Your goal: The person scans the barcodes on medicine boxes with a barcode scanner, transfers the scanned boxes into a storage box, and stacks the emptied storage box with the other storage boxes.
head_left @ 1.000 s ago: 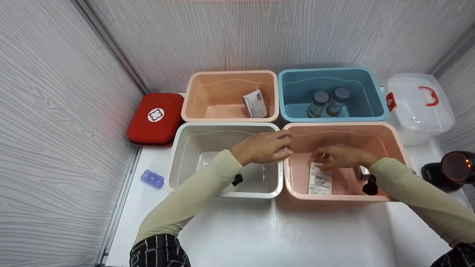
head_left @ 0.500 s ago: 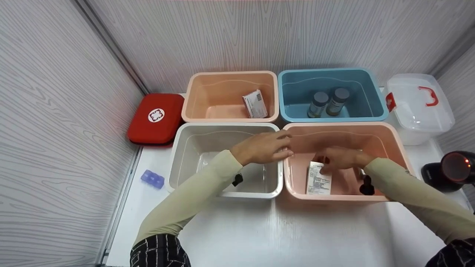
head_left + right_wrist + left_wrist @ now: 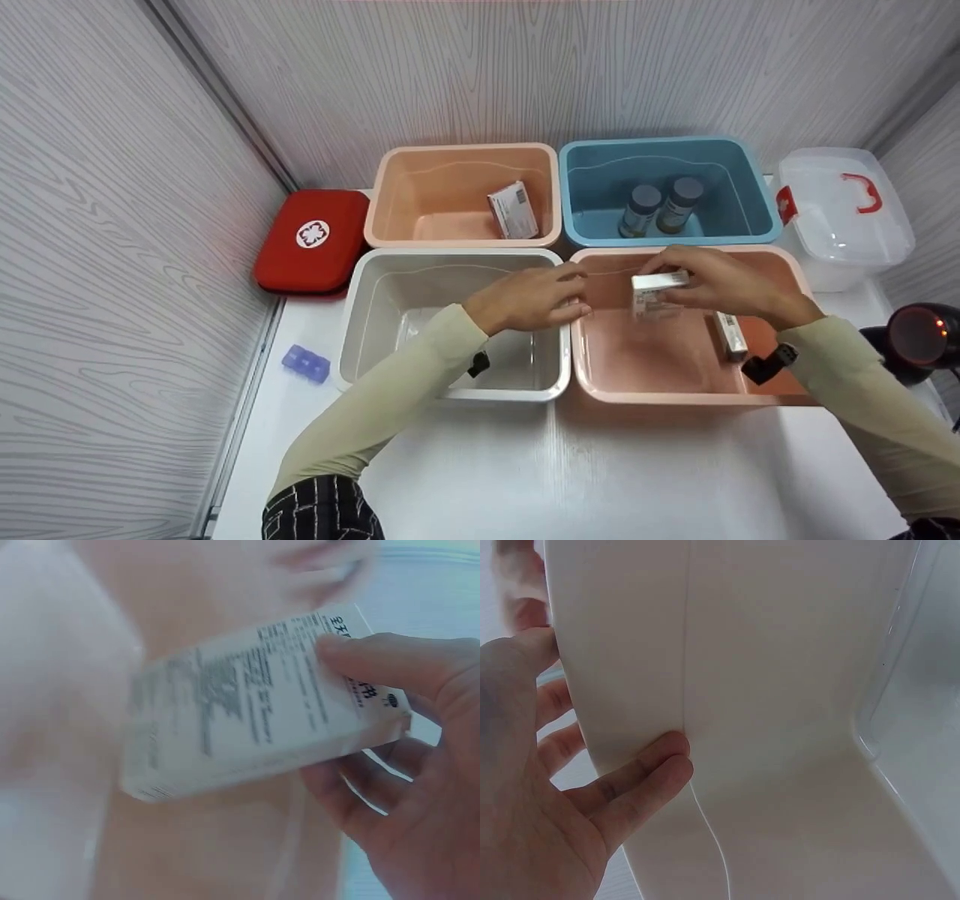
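My left hand [image 3: 525, 300] holds the right rim of the grey bin [image 3: 349, 322], beside the pink bin; in the left wrist view two fingers of that hand [image 3: 547, 765] lie against the bin's wall [image 3: 780, 705], the others beyond its edge. Above the pink bin [image 3: 675, 400], my right hand [image 3: 720, 285] pinches a white printed box [image 3: 649, 300]. The right wrist view shows the thumb of my right hand [image 3: 427, 712] on the broad printed face of the white box [image 3: 255, 690], with fingers beneath. Another small box [image 3: 730, 336] lies inside the pink bin.
Behind stand an orange bin [image 3: 465, 151] with one box [image 3: 514, 211] and a blue bin [image 3: 667, 142] with two jars. Left are a red case [image 3: 311, 251] and purple organizer [image 3: 306, 364]; right, a clear lidded box [image 3: 844, 217] and dark device [image 3: 919, 337].
My right hand has taken hold of the white box that lay in the pink bin and lifted it toward the back. The small box beside it has come into fuller view. The left hand has stayed put.
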{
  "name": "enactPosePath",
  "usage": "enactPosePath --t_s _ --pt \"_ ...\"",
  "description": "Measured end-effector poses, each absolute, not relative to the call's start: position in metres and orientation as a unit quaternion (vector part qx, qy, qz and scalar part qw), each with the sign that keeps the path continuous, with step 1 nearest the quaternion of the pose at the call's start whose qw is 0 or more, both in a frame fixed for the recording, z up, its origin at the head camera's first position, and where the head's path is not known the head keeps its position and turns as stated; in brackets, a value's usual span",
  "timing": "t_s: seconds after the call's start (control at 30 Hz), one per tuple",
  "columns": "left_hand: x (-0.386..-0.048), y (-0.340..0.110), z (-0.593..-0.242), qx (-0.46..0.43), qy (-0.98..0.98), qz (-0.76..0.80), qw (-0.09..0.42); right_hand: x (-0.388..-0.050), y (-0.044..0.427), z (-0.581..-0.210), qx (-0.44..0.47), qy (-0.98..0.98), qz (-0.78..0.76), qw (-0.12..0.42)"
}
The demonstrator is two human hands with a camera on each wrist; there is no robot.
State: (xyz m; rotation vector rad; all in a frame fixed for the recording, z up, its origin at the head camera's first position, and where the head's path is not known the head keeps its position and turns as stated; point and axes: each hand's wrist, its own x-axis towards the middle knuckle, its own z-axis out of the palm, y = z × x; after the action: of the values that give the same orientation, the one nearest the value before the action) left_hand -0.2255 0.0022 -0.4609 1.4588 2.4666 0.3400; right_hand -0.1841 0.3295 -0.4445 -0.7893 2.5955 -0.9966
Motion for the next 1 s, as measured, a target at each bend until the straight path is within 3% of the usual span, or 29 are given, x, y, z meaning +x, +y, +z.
enactPosePath --t_s 0.23,0.53,0.8,1.0 --pt "-0.226 0.001 -0.462 0.508 0.844 0.122 0.122 -0.164 0.340 -0.416 -0.254 0.909 -0.330 0.010" --pt "-0.226 0.000 -0.461 0.509 0.843 0.122 0.123 -0.144 0.369 -0.414 -0.232 0.891 -0.383 -0.073" --pt "-0.227 0.000 -0.462 0.506 0.843 0.127 0.130 -0.123 0.418 -0.421 -0.090 0.877 -0.452 -0.133" --pt "-0.226 0.000 -0.461 0.511 0.840 0.133 0.128 -0.106 0.457 -0.435 0.018 0.786 -0.588 -0.190"
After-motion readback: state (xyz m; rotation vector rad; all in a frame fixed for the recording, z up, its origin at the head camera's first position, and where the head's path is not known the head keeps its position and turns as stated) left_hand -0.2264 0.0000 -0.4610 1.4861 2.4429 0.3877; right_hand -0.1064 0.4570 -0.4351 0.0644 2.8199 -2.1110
